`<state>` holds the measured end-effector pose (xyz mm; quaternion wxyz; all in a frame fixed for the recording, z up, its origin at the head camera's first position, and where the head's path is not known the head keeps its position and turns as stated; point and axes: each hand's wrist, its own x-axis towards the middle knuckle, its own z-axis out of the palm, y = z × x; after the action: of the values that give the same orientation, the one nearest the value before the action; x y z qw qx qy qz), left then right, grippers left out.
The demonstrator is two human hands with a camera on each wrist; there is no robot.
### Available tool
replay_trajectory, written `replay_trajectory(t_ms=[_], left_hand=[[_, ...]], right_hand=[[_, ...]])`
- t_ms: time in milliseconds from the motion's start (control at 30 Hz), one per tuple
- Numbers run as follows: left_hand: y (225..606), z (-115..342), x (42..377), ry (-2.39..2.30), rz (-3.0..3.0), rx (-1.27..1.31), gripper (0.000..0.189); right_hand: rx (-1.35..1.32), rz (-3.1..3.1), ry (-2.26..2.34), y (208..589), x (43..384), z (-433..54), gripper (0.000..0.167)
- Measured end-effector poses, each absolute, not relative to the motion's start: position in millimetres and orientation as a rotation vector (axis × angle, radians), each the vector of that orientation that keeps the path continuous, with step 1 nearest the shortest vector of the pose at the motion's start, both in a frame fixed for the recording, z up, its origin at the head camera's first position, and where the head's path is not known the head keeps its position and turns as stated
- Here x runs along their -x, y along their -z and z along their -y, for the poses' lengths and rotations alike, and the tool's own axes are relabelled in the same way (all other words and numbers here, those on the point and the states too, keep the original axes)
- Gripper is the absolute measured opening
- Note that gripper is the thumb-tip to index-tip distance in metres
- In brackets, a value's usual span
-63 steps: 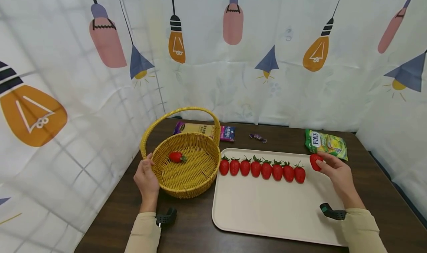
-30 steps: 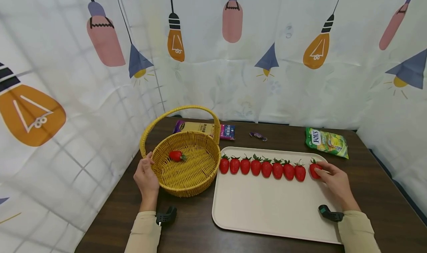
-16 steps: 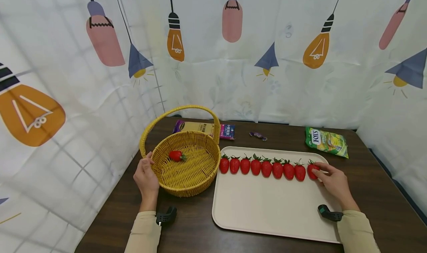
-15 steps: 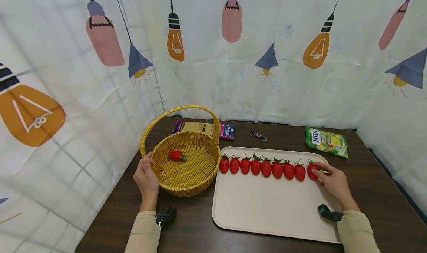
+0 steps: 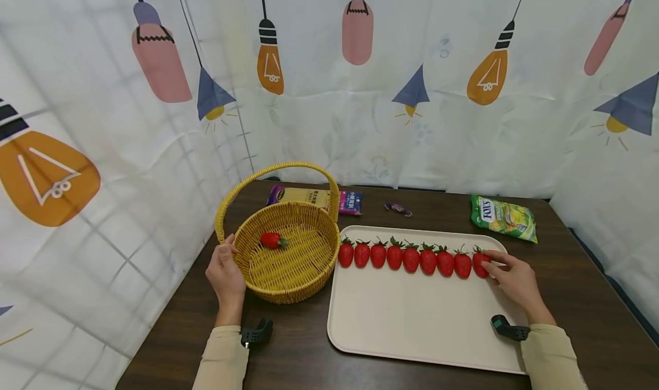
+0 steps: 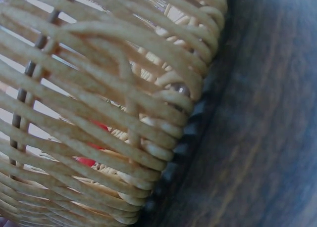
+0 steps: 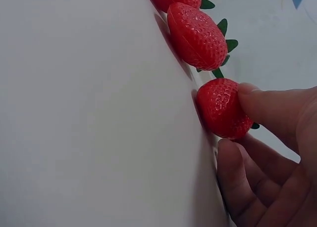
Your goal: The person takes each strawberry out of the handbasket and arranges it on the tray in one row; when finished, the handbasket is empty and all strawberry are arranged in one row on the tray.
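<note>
At the right end of a row of several red strawberries (image 5: 411, 261), my right hand (image 5: 516, 283) pinches one strawberry (image 5: 480, 265) between thumb and fingers. In the right wrist view that strawberry (image 7: 223, 108) lies on the tray, its leaves partly behind the thumb, with a small gap to its neighbour (image 7: 197, 36). My left hand (image 5: 227, 273) grips the yellow woven basket (image 5: 288, 291) at its left side, by the foot of the handle. Inside the basket lies a single strawberry (image 5: 271, 240). Basket wall (image 6: 99, 88) fills most of the left wrist view; the left fingers are mostly hidden there.
The beige tray (image 5: 412, 321) lies on a dark wooden table (image 5: 293, 350), right of the basket. Behind are snack packets (image 5: 351, 203), a small purple-wrapped candy (image 5: 398, 210) and a green FOX'S candy bag (image 5: 504, 218). A printed curtain (image 5: 329, 132) hangs behind the table.
My right hand has brought its strawberry down to the tray's upper right corner, then shifted it slightly left, closer to the row. The left hand and basket have stayed put.
</note>
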<state>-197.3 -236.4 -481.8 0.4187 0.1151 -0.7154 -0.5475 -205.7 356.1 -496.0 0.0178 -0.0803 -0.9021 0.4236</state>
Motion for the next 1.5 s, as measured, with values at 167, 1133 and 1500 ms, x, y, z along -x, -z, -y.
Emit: replay_trajectory(t_ms=[167, 1133, 1500], left_hand=[[483.0, 237.2, 197.5, 1.374, 1.786, -0.287, 0.056], [483.5, 237.8, 196.9, 1.336, 1.806, -0.29, 0.06], [484.0, 237.6, 196.3, 1.335, 1.804, -0.282, 0.061]], right_hand=[[0.255, 2.828, -1.324, 493.9, 205.7, -354.2, 0.058], [0.478, 2.516, -1.392, 474.2, 203.8, -340.2, 0.047], [0.172, 2.583, -1.569, 440.2, 205.5, -288.3, 0.049]])
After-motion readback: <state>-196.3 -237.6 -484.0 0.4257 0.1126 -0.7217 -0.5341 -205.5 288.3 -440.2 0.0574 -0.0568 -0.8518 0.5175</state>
